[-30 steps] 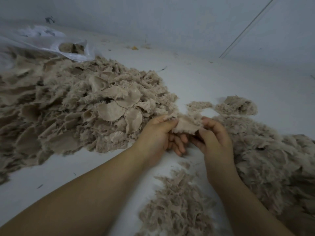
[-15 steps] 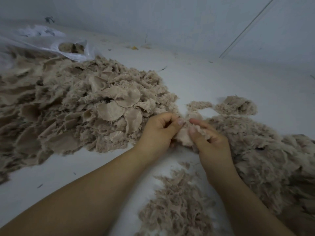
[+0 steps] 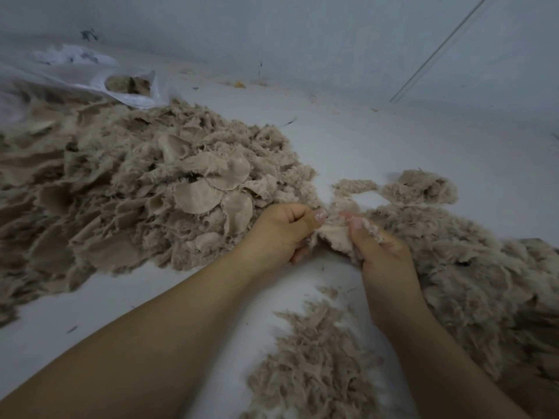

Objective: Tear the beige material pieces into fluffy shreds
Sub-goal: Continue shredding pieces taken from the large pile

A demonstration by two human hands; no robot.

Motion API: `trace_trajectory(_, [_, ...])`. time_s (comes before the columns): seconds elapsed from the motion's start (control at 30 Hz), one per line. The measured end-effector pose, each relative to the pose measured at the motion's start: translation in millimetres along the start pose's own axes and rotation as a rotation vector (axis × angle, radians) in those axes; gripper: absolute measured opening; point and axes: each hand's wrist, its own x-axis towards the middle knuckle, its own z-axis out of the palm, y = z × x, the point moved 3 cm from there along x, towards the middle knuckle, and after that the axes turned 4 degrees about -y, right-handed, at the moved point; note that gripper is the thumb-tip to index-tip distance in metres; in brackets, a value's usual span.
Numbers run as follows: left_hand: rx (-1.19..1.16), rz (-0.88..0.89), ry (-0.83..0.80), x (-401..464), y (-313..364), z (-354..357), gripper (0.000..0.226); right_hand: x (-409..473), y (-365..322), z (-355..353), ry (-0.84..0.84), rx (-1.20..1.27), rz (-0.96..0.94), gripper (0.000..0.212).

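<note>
A small beige material piece is held between both hands at the middle of the view. My left hand pinches its left edge with thumb and curled fingers. My right hand grips its right side, thumb on top. A big heap of whole beige pieces, round and frayed, lies to the left. Fluffy shreds are piled to the right, and a smaller patch of shreds lies near me between my forearms.
The work goes on over a white surface. A clear plastic bag with some beige material inside lies at the back left. A grey wall rises behind, with a thin line running diagonally at the right.
Both hands have drawn closer over the piece and lowered slightly; the right thumb now sits on top of it, and the piece looks more bunched than one second ago.
</note>
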Motion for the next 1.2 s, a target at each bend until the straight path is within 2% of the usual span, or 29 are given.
trace_trajectory(0.07, [-0.084,-0.006,-0.019,-1,1,0,0.039,0,1,-1,0.003,-0.003,-0.001,0.034])
trace_trajectory(0.13, [-0.192,-0.04,-0.133,-3,1,-1,0.038,1,2,-3,0.024,-0.003,0.001,0.033])
trace_trajectory(0.2, [-0.188,-0.075,-0.432,-8,3,1,0.037,3,3,-6,0.05,0.002,-0.001,0.026])
trace_trajectory(0.27, [-0.083,-0.131,-0.807,-18,7,4,0.034,5,4,-10,0.098,0.002,0.006,0.032])
trace_trajectory(0.3, [-0.022,-0.153,-0.931,-22,8,4,0.03,5,3,-11,0.114,0.012,0.005,0.036])
trace_trajectory(0.33, [0.03,-0.163,-0.969,-24,8,3,0.025,5,3,-12,0.11,0.015,0.0,0.037])
trace_trajectory(0.37, [0.052,-0.183,-0.924,-23,8,4,0.024,3,1,-10,0.089,0.004,-0.011,0.033])
trace_trajectory(0.43, [-0.001,-0.237,-0.665,-16,4,5,0.035,0,-3,-3,0.039,0.03,-0.026,0.025])
trace_trajectory(0.47, [-0.06,-0.249,-0.53,-11,1,6,0.04,-1,-5,0,0.008,0.054,-0.028,0.025])
trace_trajectory(0.53, [-0.159,-0.235,-0.397,-7,-3,10,0.038,-2,-6,5,-0.057,0.045,-0.027,0.038])
trace_trajectory(0.73, [-0.193,-0.187,-0.387,-11,-6,9,0.034,-2,-1,-1,0.02,-0.058,0.046,0.06])
trace_trajectory(0.87, [-0.23,-0.198,-0.417,-10,-5,7,0.036,2,3,-3,0.06,-0.025,0.127,0.08])
trace_trajectory(0.93, [-0.229,-0.205,-0.415,-13,-3,7,0.038,4,4,-2,0.064,-0.025,0.112,0.082])
trace_trajectory(0.97, [-0.231,-0.171,-0.371,-11,0,5,0.039,4,4,-3,0.073,-0.029,0.093,0.079])
trace_trajectory(1.03, [-0.286,0.022,-0.151,-3,14,-5,0.043,5,4,-4,0.102,-0.015,0.055,0.065])
trace_trajectory(1.13, [-0.381,0.295,0.165,5,33,-21,0.044,5,3,-6,0.117,-0.042,0.022,0.023])
trace_trajectory(1.2, [-0.237,0.286,0.228,2,30,-15,0.03,5,3,-5,0.108,-0.048,0.002,0.024])
